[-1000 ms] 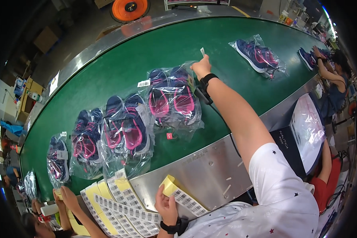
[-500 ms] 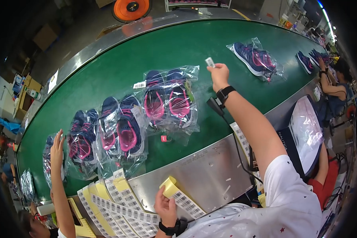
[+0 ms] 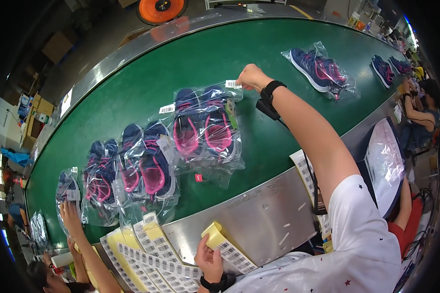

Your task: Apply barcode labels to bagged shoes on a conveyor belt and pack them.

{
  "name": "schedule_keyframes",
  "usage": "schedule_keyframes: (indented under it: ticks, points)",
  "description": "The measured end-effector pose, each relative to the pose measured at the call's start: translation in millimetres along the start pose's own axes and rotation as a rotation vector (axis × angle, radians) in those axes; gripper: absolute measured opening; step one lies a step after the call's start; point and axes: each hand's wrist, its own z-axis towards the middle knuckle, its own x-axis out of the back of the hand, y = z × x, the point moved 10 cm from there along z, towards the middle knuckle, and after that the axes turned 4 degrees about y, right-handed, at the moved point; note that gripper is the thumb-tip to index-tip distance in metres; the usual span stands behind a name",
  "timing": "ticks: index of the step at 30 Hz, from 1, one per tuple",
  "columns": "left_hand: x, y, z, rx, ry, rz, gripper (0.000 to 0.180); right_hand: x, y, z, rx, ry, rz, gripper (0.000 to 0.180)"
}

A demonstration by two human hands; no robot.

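Note:
My right hand (image 3: 253, 78) pinches the right end of a white barcode sticker (image 3: 233, 84), which lies at the upper right corner of a clear plastic bag (image 3: 239, 158). Inside that bag is a pair of navy sneakers (image 3: 200, 124) with pink linings; another barcode sticker (image 3: 167, 108) shows at its upper left. Lower down, my left hand (image 3: 209, 259) grips a yellow-backed strip of barcode stickers (image 3: 231, 254) over the metal ledge. Whether the sticker is stuck down, I cannot tell.
More bagged sneakers (image 3: 149, 161) line the green belt (image 3: 146, 83) to the left, and another pair (image 3: 318, 71) lies at right. Sticker sheets (image 3: 151, 263) overlap on the metal ledge (image 3: 249, 210). A co-worker's hand (image 3: 71, 215) touches the far-left bag; other people sit at right.
My right hand has moved left and a little up, bringing the sticker from the air to the bag's corner. The co-worker's raised hand has dropped onto the far-left bag.

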Motion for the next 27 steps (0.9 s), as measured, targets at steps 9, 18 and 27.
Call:
schedule_keyframes:
  ticks: [9,18,27]
  points:
    - [2,-11,1,0.009,0.051,0.001,0.048,-11,51,-6,-0.298,-0.224,0.862,0.079]
    - [1,-12,0,-0.005,0.029,0.083,0.046,198,117,7,0.155,0.264,-1.235,0.021]
    - [-22,-8,7,0.043,0.022,0.119,0.041,101,60,-37,0.508,0.207,-0.656,0.015]
